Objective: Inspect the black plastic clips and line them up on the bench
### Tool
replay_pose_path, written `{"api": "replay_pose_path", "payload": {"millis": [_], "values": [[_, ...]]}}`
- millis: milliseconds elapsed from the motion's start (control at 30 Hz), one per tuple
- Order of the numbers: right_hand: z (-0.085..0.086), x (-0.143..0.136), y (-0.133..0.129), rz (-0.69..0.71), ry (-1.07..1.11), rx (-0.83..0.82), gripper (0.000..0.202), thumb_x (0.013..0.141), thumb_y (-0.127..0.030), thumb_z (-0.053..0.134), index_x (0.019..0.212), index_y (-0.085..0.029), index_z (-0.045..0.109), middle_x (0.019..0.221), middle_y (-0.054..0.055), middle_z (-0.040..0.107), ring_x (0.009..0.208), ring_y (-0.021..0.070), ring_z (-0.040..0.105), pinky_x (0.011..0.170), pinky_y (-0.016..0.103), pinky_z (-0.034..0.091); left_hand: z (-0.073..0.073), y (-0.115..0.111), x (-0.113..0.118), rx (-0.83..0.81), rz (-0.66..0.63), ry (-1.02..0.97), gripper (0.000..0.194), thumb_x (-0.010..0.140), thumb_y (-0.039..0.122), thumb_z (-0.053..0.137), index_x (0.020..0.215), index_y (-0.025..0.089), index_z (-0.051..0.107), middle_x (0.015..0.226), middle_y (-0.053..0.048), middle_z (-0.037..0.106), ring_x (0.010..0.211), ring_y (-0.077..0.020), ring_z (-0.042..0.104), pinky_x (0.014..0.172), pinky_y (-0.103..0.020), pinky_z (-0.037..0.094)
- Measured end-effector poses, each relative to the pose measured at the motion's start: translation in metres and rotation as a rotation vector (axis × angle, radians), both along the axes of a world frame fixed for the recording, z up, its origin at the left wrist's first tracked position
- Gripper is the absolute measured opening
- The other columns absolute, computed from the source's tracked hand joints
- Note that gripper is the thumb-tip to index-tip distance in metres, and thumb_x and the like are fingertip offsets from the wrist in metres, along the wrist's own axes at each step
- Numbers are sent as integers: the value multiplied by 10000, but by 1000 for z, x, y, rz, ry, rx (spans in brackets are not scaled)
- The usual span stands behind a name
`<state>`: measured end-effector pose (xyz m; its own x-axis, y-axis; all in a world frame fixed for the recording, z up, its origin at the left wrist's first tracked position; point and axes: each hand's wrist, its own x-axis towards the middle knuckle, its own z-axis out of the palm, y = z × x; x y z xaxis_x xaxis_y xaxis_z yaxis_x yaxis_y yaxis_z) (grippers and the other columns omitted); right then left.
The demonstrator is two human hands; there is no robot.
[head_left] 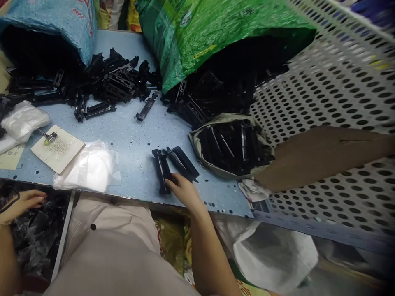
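On the blue table lie a long black plastic part (161, 166) and, just right of it, more black plastic pieces (182, 161) side by side. My right hand (183, 190) is closed on the near end of the left part, thumb against its side; its other fingers are partly hidden. My left hand (29, 200) is at the far left, below the table edge, above an open drawer (63, 234) of black parts in clear plastic. Its fingers stretch to the right, with nothing visible in them.
Black parts (120, 80) are heaped before a blue sack (61, 16) and a green sack (185, 41). A cloth-rimmed bag (216, 170) holds more. Clear bags (89, 166) and a screwdriver (50, 139) on a pale block (61, 156) lie left. A perforated panel (324, 90) bounds the right.
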<state>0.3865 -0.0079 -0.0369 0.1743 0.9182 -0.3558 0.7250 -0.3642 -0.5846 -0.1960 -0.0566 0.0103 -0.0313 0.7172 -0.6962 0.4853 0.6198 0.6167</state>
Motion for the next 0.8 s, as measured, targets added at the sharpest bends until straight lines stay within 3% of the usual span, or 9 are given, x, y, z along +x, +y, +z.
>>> {"api": "replay_pose_path", "payload": {"millis": [67, 133, 200, 267, 333, 433, 533, 700, 800], "values": [[-1, -20, 5, -30, 354, 16, 342, 819, -390, 603, 1050, -145, 663, 857, 61, 672, 767, 204, 593, 693, 309, 439, 10, 12, 84, 115, -150, -257, 349, 790, 473, 738, 1046, 236, 735, 1062, -69, 743, 943, -256, 718, 872, -415, 595], [-1, -48, 11, -59, 657, 24, 338, 790, -421, 646, 998, -157, 678, 802, 21, 652, 712, 166, 556, 659, 279, 425, 9, 32, 169, 388, -244, -322, 270, 871, 409, 664, 1066, 231, 722, 1076, -91, 708, 946, -240, 695, 876, -412, 579], [0, -75, 16, -81, 858, 12, 285, 768, -413, 690, 920, -172, 696, 786, 3, 648, 703, 145, 538, 651, 260, 420, -4, 56, 236, 713, -204, -110, 197, 835, 349, 707, 976, 211, 708, 1048, -104, 667, 943, -247, 652, 869, -419, 552], [4, -93, 19, -102, 975, 2, 218, 752, -381, 722, 841, -183, 704, 765, -6, 646, 699, 133, 533, 645, 247, 426, -21, 80, 270, 839, -177, 84, 125, 783, 267, 750, 811, 178, 668, 944, -113, 628, 936, -269, 616, 851, -422, 525], [7, -100, 19, -132, 1060, -32, 186, 733, -357, 753, 794, -188, 705, 734, -12, 639, 672, 123, 527, 625, 239, 438, -34, 96, 274, 843, -174, 137, 126, 810, 204, 699, 712, 179, 624, 872, -98, 605, 894, -256, 601, 830, -402, 505], [12, -103, 18, -181, 1214, -148, 225, 683, -340, 817, 808, -183, 715, 781, 11, 671, 655, 118, 543, 582, 230, 472, -40, 103, 252, 766, -120, -52, 116, 843, 191, 641, 728, 189, 659, 866, -62, 625, 844, -205, 610, 801, -350, 492], [13, -120, 23, -152, 1409, -280, 355, 643, -362, 866, 907, -171, 727, 895, 52, 711, 693, 132, 596, 556, 224, 506, -35, 97, 235, 687, 22, -233, 128, 735, 240, 759, 693, 181, 654, 804, -18, 614, 760, -159, 599, 729, -298, 479], [6, -157, 42, -165, 1516, -339, 350, 590, -336, 918, 796, -145, 710, 726, 19, 682, 602, 105, 580, 513, 205, 511, -28, 86, 229, 593, 219, -456, 237, 703, 251, 778, 660, 165, 561, 821, -19, 634, 684, -119, 578, 657, -270, 469], [0, -156, 46, -245, 1532, -317, 351, 606, -311, 912, 852, -145, 724, 870, 62, 731, 650, 116, 605, 497, 195, 516, -21, 80, 217, 733, 279, -416, 212, 761, 237, 731, 723, 183, 530, 893, -35, 643, 740, -142, 604, 667, -287, 503]]}}
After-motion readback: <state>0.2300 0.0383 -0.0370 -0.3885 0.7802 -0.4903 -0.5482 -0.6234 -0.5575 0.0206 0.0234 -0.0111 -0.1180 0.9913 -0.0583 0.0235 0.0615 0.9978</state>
